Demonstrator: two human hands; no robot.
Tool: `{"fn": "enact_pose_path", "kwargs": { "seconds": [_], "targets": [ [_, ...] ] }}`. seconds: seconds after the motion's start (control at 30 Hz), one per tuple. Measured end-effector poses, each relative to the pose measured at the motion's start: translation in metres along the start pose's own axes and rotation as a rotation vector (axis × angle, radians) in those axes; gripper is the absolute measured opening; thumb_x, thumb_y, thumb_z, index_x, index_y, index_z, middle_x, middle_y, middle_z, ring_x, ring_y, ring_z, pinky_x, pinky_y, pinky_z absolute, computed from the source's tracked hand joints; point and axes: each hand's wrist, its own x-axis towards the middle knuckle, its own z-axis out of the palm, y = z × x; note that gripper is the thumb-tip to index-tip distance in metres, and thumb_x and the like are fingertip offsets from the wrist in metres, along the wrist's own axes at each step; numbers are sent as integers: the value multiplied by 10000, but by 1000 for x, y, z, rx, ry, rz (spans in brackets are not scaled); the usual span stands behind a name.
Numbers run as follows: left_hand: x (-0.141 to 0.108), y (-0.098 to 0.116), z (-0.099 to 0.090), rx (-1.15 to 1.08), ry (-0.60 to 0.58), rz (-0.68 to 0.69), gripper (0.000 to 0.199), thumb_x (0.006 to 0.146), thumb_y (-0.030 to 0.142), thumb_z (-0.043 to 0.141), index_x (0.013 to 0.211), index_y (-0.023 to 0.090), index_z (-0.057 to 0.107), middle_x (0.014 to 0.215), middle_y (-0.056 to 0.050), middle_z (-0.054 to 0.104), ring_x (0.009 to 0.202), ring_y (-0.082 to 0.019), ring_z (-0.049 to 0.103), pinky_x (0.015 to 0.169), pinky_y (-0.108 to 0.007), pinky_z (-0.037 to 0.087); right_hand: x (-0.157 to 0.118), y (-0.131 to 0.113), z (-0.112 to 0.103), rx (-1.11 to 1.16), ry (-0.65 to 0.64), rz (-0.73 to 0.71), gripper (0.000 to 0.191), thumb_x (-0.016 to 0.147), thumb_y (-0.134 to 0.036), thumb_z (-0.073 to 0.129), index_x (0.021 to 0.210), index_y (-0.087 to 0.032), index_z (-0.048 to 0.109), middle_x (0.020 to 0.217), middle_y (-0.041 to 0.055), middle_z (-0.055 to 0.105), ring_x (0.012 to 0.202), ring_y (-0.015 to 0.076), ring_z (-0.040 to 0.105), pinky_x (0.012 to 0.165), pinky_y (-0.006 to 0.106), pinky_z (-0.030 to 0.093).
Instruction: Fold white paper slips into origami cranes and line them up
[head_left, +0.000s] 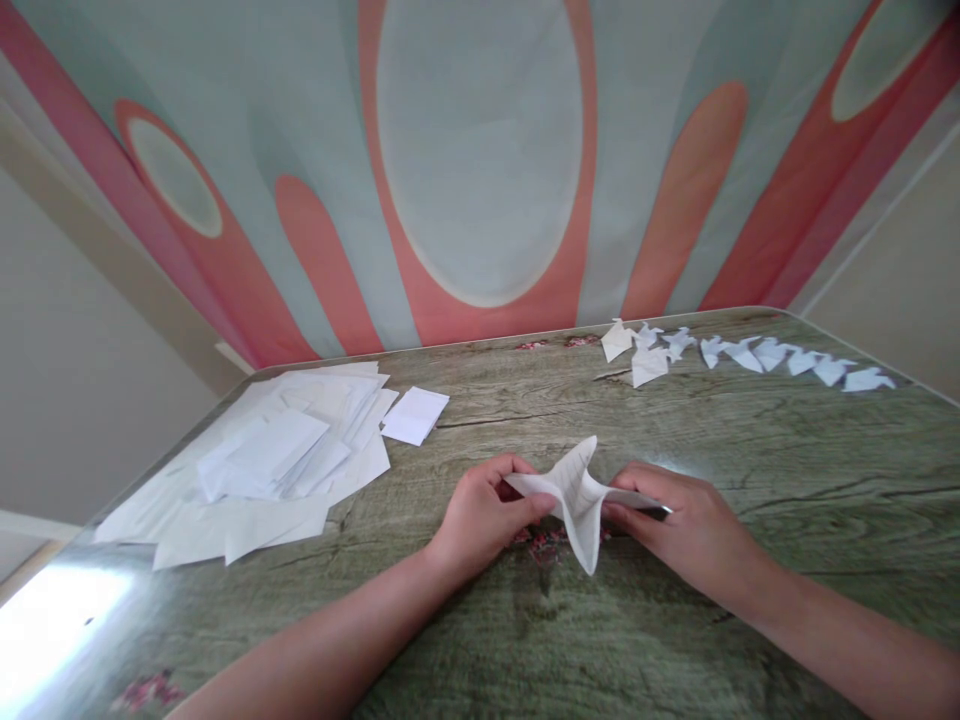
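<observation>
A white sheet of folded paper (579,498) is held between my two hands, above the middle of the table. It opens into a four-pointed star shape, with faint lines on its inner face. My left hand (491,510) pinches the left point between thumb and fingers. On the opposite side, my right hand (679,508) is closed on the right point, its fingertips partly hidden by the paper. One point rises away from me and another hangs down toward me.
Loose white papers (262,450) lie piled at the left, with a small folded square (416,415) beside them. Several folded paper birds (742,353) line the back right edge of the wood-grain table (480,640). A patterned curtain (480,150) hangs behind.
</observation>
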Motion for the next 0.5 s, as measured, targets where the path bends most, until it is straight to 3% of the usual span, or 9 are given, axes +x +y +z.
{"fn": "enact_pose_path", "kwargs": {
  "seconds": [0.1, 0.2, 0.33, 0.4, 0.5],
  "targets": [
    [2, -1, 2, -221, -39, -17, 349, 689, 289, 757, 915, 184, 511, 676, 50, 596, 558, -94, 561, 556, -195, 430, 0, -1, 1, -17, 14, -1, 295, 908, -398, 533, 685, -208, 564, 645, -22, 543, 608, 145, 534, 560, 253, 380],
    [2, 1, 1, -214, -26, 13, 409, 697, 244, 751, 1017, 190, 503, 722, 48, 587, 587, -95, 572, 566, -194, 450, 0, -1, 1, -17, 22, -5, 280, 900, -372, 545, 674, -207, 556, 633, -27, 529, 597, 142, 526, 558, 253, 377],
    [-2, 4, -5, -45, -61, 123, 508, 753, 208, 707, 1215, 221, 496, 842, 16, 605, 648, -106, 591, 589, -204, 478, 0, 2, 1, 28, 14, -11, 237, 901, -341, 542, 710, -207, 580, 676, -14, 566, 635, 152, 550, 586, 260, 395],
    [-4, 6, -9, 126, -96, 256, 551, 771, 165, 689, 1283, 253, 505, 948, -12, 637, 778, -136, 622, 705, -243, 507, 0, 4, 0, 46, 16, -9, 222, 903, -334, 541, 727, -206, 580, 697, -11, 577, 654, 155, 560, 599, 262, 402],
    [-6, 10, -18, 349, -215, 431, 388, 801, 95, 643, 1153, 257, 643, 1064, -22, 673, 982, -170, 623, 897, -288, 471, 1, 5, -1, 68, 6, -7, 205, 912, -336, 536, 766, -203, 590, 734, 0, 600, 689, 162, 574, 627, 269, 414]
  ]
}}
